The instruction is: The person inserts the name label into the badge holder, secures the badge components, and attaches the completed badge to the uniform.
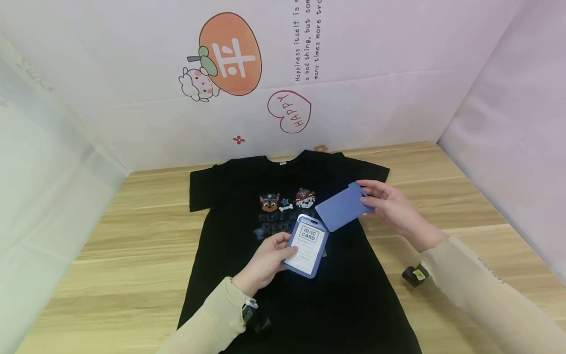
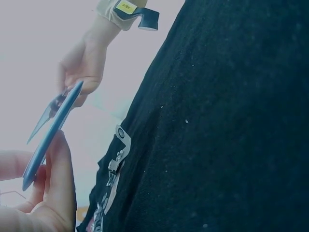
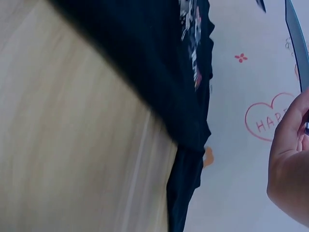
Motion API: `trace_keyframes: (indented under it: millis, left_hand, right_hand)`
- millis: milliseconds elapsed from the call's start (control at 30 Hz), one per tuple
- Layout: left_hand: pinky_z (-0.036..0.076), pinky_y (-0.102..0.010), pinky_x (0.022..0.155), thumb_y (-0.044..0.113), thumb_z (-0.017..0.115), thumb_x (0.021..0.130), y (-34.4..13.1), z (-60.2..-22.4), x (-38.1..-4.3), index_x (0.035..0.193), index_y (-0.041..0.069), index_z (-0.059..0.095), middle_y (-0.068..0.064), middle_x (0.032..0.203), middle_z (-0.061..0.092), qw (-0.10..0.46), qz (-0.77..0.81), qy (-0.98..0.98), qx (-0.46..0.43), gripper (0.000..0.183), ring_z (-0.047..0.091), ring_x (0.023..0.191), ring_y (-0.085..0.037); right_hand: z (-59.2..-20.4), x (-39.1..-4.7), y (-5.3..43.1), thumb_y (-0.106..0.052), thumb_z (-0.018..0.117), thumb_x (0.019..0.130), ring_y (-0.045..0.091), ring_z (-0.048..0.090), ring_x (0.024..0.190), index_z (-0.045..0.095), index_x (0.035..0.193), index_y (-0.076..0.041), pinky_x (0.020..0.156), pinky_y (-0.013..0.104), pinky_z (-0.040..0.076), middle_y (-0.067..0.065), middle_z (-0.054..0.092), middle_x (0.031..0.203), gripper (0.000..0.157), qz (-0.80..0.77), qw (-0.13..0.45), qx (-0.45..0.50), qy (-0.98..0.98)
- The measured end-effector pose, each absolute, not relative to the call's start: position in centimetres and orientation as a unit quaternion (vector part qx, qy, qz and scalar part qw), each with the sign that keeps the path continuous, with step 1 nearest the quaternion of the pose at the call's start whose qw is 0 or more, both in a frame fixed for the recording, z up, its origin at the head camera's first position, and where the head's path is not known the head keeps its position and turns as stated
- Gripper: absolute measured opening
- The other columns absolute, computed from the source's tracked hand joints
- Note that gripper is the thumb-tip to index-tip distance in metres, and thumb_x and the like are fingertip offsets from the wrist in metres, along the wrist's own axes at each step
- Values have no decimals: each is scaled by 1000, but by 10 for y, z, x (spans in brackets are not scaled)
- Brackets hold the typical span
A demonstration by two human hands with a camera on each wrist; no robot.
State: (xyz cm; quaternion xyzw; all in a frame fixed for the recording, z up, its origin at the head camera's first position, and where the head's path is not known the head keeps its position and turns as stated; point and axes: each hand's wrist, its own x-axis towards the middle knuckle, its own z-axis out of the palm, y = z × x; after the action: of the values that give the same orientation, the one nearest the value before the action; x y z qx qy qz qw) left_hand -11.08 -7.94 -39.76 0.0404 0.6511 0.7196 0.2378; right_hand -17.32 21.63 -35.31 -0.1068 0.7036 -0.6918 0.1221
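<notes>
The left hand (image 1: 265,260) grips a blue-framed, white-faced rectangular card holder (image 1: 309,250) printed "ID/IC CARD"; at its two o'clock, the right hand (image 1: 393,209) pinches a blue rectangular panel (image 1: 340,209).

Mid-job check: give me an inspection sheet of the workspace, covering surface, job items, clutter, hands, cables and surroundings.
Surface: wood-grain table, with a black printed shirt spread over its middle.
Job items: blue card holder with a white "ID/IC CARD" insert; separate blue cover beside its top end. Whether the two touch cannot be told.
Clutter: a strapped clip on the shirt, in neither hand.
Left hand: pinches the card holder above the shirt.
Right hand: pinches the cover at its outer end.
Cables: nothing seen.
Surroundings: pale backdrop behind the table, with a red "HAPPY" heart.
</notes>
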Motion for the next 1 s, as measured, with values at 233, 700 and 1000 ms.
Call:
trace_keyframes:
  millis: [233, 700, 1000]
  left_hand:
    - [56, -33, 77, 2, 47, 95, -79, -396, -110, 123, -9, 45, -20, 114, 63, 241, 720, 649, 37, 31, 64, 84, -11]
    - [56, -33, 77, 3, 48, 95, -80, -398, -110, 124, -9, 45, -22, 115, 62, 244, 717, 651, 49, 32, 63, 83, -12]
    - [56, -32, 75, 4, 49, 95, -79, -396, -107, 122, -10, 45, -18, 110, 64, 241, 712, 657, 52, 31, 63, 81, -11]
  right_hand:
    - [-349, -170, 204, -7, 51, 96, 7, 60, 89, 42, 134, -1, 77, 27, 54, -6, 57, 103, 39, -675, 124, -133, 715]
    - [-345, -171, 191, -3, 52, 95, 6, 58, 89, 37, 137, 7, 74, 27, 55, -1, 54, 107, 46, -626, 116, -133, 760]
    - [-343, -174, 187, -1, 52, 94, 7, 59, 84, 41, 136, 6, 70, 25, 55, 23, 52, 118, 44, -588, 110, -156, 786]
